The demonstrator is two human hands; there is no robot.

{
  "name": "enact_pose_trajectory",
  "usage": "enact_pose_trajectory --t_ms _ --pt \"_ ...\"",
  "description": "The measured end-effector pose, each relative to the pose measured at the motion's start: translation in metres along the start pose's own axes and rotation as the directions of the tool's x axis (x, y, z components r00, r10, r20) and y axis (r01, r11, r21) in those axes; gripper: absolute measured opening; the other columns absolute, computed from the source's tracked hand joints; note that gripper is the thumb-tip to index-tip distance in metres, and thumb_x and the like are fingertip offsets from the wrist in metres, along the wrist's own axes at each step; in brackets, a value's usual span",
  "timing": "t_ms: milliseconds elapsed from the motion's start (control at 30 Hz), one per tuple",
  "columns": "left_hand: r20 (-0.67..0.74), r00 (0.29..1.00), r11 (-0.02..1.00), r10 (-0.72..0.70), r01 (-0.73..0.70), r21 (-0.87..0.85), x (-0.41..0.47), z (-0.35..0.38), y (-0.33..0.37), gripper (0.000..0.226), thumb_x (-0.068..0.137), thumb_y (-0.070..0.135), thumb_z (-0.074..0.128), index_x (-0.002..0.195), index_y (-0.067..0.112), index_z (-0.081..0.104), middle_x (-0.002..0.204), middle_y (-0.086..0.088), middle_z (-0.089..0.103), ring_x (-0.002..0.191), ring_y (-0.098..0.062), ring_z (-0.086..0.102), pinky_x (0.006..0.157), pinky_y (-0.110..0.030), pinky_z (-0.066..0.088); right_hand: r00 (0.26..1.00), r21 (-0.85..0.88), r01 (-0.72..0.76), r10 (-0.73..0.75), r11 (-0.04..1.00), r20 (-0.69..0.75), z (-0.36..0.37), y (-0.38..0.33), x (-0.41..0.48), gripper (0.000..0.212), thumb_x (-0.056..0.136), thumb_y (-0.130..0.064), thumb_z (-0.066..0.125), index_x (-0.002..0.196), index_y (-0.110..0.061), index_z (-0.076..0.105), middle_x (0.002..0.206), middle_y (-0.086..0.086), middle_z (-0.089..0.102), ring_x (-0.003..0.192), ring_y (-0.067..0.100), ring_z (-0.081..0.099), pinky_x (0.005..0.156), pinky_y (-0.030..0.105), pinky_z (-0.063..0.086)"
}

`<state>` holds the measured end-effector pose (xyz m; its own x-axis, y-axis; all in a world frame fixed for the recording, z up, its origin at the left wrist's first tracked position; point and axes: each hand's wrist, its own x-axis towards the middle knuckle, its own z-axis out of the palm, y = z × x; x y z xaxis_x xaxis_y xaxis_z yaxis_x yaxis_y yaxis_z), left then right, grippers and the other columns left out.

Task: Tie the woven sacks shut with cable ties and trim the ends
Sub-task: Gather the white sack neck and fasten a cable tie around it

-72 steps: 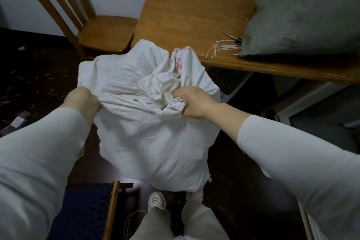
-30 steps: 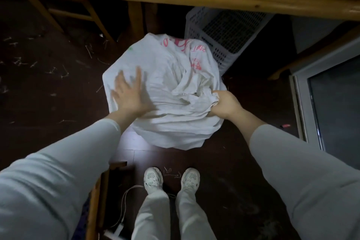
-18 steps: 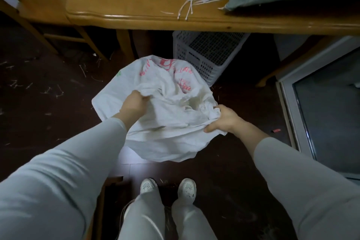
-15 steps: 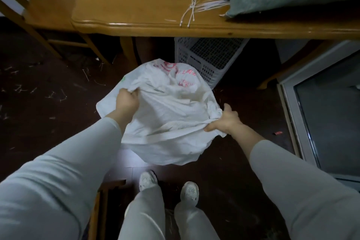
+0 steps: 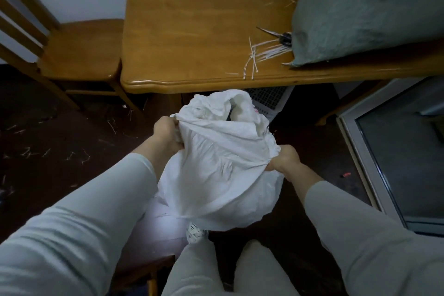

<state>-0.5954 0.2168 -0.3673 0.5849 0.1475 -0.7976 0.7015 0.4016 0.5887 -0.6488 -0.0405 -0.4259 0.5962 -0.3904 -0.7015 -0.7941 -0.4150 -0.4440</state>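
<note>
A white woven sack (image 5: pixel 221 170) hangs in front of me above the dark floor, its mouth partly open at the top. My left hand (image 5: pixel 167 131) grips the sack's upper left edge. My right hand (image 5: pixel 283 160) grips a bunched fold at its right edge. Several white cable ties (image 5: pixel 262 54) lie near the front edge of the wooden table (image 5: pixel 192 19). Scissors (image 5: pixel 281 36) lie just behind them, partly under a grey-green woven sack (image 5: pixel 370 7) that rests on the table's right side.
A wooden chair (image 5: pixel 79 50) stands left of the table. A white plastic basket (image 5: pixel 271 100) sits under the table behind the sack. A framed glass panel (image 5: pixel 403 156) lies at the right. Cut tie ends litter the floor at left. My shoe (image 5: pixel 195 234) shows below the sack.
The sack has been lifted off the floor and drawn closer to me. My left hand went from pressing flat on it to gripping its left edge. The view tilted up toward the table.
</note>
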Motion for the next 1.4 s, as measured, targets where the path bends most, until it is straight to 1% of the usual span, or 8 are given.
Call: enact_pose_trajectory --t_ms 367,567,733,900,1033,1133,1267,1400 --pt "-0.102 0.992 0.997 0.074 -0.07 0.036 0.001 0.01 0.041 0.035 0.084 0.006 0.036 0.05 0.014 0.033 0.03 0.001 0.035 0.034 -0.015 0.037 0.054 -0.023 0.038 0.989 -0.11 0.144 -0.138 0.983 0.061 -0.028 -0.036 -0.001 0.025 0.067 0.008 0.07 0.064 -0.01 0.052 0.074 0.003 0.054 0.088 0.024 0.056 0.077 0.032 0.048" --pt "-0.226 0.97 0.994 0.092 -0.076 0.079 0.03 -0.012 0.04 0.006 0.078 0.016 0.05 0.074 0.015 0.055 0.075 -0.004 0.052 0.063 -0.018 0.047 0.059 -0.029 0.04 0.919 -0.169 0.177 -0.101 0.969 0.382 -0.036 -0.063 0.026 0.06 0.054 -0.011 0.09 0.108 -0.01 0.064 0.107 0.004 0.065 0.102 0.021 0.06 0.092 0.035 0.051" --pt "-0.371 0.917 0.97 0.149 -0.063 0.234 0.021 0.006 0.052 0.028 0.085 0.014 0.048 0.113 0.01 0.05 0.094 -0.011 0.049 0.087 -0.026 0.047 0.079 -0.036 0.038 0.869 0.331 0.119 -0.26 0.936 0.422 -0.067 -0.082 0.03 0.032 0.073 -0.017 0.078 0.102 -0.016 0.066 0.096 0.0 0.071 0.092 0.016 0.066 0.071 0.026 0.052" --pt "-0.153 0.857 0.667 0.492 -0.258 0.699 0.007 0.044 0.06 0.075 0.07 0.053 0.046 0.137 0.02 0.042 0.142 -0.014 0.042 0.131 -0.037 0.035 0.11 -0.057 0.025 0.941 0.53 0.074 -0.235 0.845 0.244 -0.089 -0.111 0.039 0.031 0.08 -0.012 0.07 0.109 -0.008 0.063 0.101 0.01 0.068 0.094 0.026 0.065 0.09 0.047 0.052" --pt "0.214 0.852 0.125 0.477 -0.307 0.943 -0.012 0.091 0.04 0.128 0.052 0.085 0.057 0.15 0.024 0.001 0.158 -0.007 -0.005 0.146 -0.027 -0.006 0.112 -0.058 -0.01 0.959 0.564 0.149 -0.257 0.812 0.116 -0.102 -0.137 0.036 0.028 0.08 -0.01 0.067 0.106 -0.008 0.061 0.1 0.012 0.065 0.093 0.029 0.063 0.082 0.045 0.054" --pt "0.202 0.864 0.105 0.46 -0.279 0.955 -0.005 0.117 0.028 0.148 0.04 0.087 0.061 0.149 0.019 -0.012 0.156 -0.008 -0.018 0.145 -0.026 -0.015 0.111 -0.06 -0.007 0.958 0.553 0.203 -0.282 0.808 0.06 -0.113 -0.151 0.034 0.008 0.079 -0.009 0.065 0.085 -0.012 0.062 0.092 0.008 0.064 0.089 0.026 0.061 0.082 0.041 0.051" --pt "0.15 0.825 0.148 0.545 -0.271 0.951 0.009 0.127 0.033 0.08 0.079 0.049 0.063 0.141 0.012 0.028 0.15 -0.017 0.019 0.14 -0.033 0.019 0.113 -0.051 0.017 0.955 0.531 0.244 -0.297 0.811 0.015 -0.119 -0.159 0.031 0.015 0.072 -0.004 0.064 0.066 -0.012 0.054 0.081 0.009 0.058 0.083 0.028 0.058 0.071 0.038 0.045" --pt "0.216 0.791 0.17 0.572 -0.372 0.913 0.018 0.113 0.069 0.027 0.092 0.009 0.04 0.114 0.003 0.054 0.114 -0.018 0.059 0.105 -0.035 0.056 0.08 -0.038 0.044 0.946 0.458 0.292 -0.323 0.84 -0.013 -0.124 -0.166 0.025 0.015 0.074 0.0 0.063 0.087 -0.007 0.063 0.096 0.015 0.064 0.092 0.031 0.062 0.082 0.043 0.052"
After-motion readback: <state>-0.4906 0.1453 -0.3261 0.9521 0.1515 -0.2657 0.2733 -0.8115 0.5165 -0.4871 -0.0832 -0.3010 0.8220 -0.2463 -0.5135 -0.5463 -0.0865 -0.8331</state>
